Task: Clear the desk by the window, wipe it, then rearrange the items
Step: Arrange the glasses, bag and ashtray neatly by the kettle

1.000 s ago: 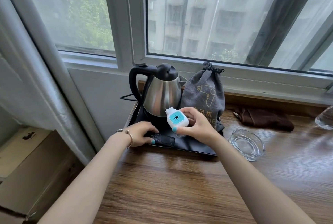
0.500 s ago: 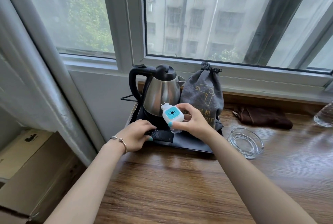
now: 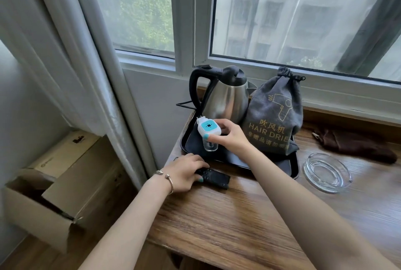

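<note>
left hand (image 3: 186,172) grips black remote (image 3: 213,177) on the desk (image 3: 238,222) near its left edge. right hand (image 3: 231,135) pinches white plug-in device (image 3: 208,129) above black tray (image 3: 271,166). behind: kettle (image 3: 225,100), hair dryer bag (image 3: 275,113). glass ashtray (image 3: 327,172) right of tray; bare wood in front.

The wooden desk (image 3: 249,222) carries a black tray (image 3: 290,168), remote (image 3: 217,179), glass ashtray (image 3: 326,172) and brown cloth (image 3: 355,146).

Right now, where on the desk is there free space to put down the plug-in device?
Bare wood lies in front of the tray and ashtray, toward the near edge of the desk, right of the remote. The tray is crowded: kettle and bag. A brown cloth lies behind the ashtray.
</note>
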Tool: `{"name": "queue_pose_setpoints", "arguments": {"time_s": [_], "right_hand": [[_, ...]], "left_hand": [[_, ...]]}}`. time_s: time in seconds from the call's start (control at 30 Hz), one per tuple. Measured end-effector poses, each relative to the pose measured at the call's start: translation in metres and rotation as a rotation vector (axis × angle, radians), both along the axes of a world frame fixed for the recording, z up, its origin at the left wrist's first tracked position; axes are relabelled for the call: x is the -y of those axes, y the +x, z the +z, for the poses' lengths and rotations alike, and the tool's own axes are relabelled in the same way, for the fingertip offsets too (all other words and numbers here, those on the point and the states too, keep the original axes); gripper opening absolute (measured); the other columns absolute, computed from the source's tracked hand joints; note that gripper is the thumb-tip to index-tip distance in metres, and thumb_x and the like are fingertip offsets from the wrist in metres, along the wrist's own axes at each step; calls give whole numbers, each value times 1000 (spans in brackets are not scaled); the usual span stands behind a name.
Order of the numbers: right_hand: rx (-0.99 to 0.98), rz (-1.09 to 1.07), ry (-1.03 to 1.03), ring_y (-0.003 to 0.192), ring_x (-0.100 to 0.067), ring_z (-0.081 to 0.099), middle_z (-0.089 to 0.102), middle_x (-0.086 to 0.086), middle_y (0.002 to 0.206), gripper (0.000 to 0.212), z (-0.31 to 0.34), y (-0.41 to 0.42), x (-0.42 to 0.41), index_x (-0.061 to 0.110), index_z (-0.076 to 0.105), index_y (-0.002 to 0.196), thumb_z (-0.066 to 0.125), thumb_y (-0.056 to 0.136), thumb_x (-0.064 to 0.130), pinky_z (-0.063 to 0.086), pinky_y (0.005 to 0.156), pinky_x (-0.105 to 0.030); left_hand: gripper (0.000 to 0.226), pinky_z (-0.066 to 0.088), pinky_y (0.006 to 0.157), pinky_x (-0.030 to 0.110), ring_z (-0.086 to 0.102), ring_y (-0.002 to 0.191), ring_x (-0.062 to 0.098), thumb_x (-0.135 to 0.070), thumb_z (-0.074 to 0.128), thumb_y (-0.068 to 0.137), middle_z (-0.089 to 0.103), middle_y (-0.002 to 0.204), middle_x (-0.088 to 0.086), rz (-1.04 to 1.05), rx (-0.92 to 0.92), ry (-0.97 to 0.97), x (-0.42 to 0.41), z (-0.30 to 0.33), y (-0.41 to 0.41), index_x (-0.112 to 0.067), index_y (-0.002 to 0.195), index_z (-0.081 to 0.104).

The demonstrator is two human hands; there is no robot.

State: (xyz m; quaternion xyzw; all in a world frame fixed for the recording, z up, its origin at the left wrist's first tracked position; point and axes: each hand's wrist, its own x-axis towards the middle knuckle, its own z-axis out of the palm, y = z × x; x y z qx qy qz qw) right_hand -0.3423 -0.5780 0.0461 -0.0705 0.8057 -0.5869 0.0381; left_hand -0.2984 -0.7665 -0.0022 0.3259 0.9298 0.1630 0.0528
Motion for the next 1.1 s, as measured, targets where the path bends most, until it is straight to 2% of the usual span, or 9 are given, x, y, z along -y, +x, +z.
{"name": "queue_pose_setpoints", "arguments": {"time_s": [0.2, 0.3, 0.37, 0.5, 0.63, 0.77, 0.9, 1.0, 1.1], "right_hand": [[28, -28, -16, 88, -3, 62, 64, 6, 104, 53, -8, -5, 13, 15, 60, 122, 82, 74, 17, 51, 71, -13], [37, -40, -12, 88, -1, 61, 64, 7, 104, 53, -11, -5, 13, 15, 59, 123, 82, 75, 17, 50, 70, -13], [39, -44, -3, 87, 1, 60, 63, 7, 104, 53, -12, -6, 13, 15, 59, 123, 81, 76, 17, 49, 69, -11], [60, -66, -19, 88, 1, 60, 65, 5, 108, 54, -16, -7, 11, 15, 59, 125, 81, 76, 19, 47, 69, -10], [65, -71, -61, 96, 4, 59, 64, 5, 111, 54, -20, -5, 6, 14, 56, 125, 81, 77, 18, 46, 72, -5], [67, -74, -108, 94, -1, 63, 66, 3, 106, 52, -21, -1, 4, 10, 55, 120, 81, 75, 9, 50, 77, -11], [48, -99, 8, 103, -16, 64, 65, 0, 108, 59, -33, 4, 3, 16, 54, 113, 89, 65, 14, 53, 90, -29], [28, -165, 244, 94, -10, 62, 63, 14, 93, 56, -39, 8, 6, 26, 54, 104, 90, 61, 29, 53, 85, -31], [37, -233, 411, 91, -4, 60, 61, 20, 86, 47, -36, 10, 13, 33, 56, 100, 83, 63, 45, 51, 78, -32]], "left_hand": [[46, 30, 107, 31, 42, 124, 18, -25, 59, 91, 50, 133, 1, -1, -20, -44, -4, 4, -3, -16, 135, 50], [50, 27, 108, 21, 44, 123, 14, -29, 65, 87, 54, 130, 0, -11, -6, 47, 1, 6, -4, -16, 133, 53], [52, 32, 106, 23, 48, 116, 12, -36, 70, 81, 59, 121, -1, 7, 4, 164, 8, 8, -5, -16, 128, 58], [37, 47, 82, 28, 52, 85, 3, -41, 70, 75, 60, 88, -9, 107, -159, 444, 22, 12, -13, -19, 105, 68], [51, 40, 99, 30, 50, 107, 15, -19, 75, 79, 59, 114, 0, 221, -308, 479, 22, 25, -36, -17, 126, 56], [65, 23, 113, 32, 37, 132, 20, -13, 72, 80, 45, 141, 3, 122, -187, 352, 17, 39, -63, -20, 139, 44], [63, 21, 116, 39, 35, 136, 25, -7, 70, 81, 44, 144, 7, 14, -96, 252, 8, 41, -78, -20, 137, 47], [60, 22, 112, 49, 38, 134, 24, -10, 70, 81, 47, 141, 5, 32, -121, 255, 4, 37, -77, -25, 136, 49], [56, 18, 113, 49, 40, 129, 20, -17, 70, 82, 51, 135, -1, 101, -194, 223, 2, 38, -70, -29, 134, 51]]}}
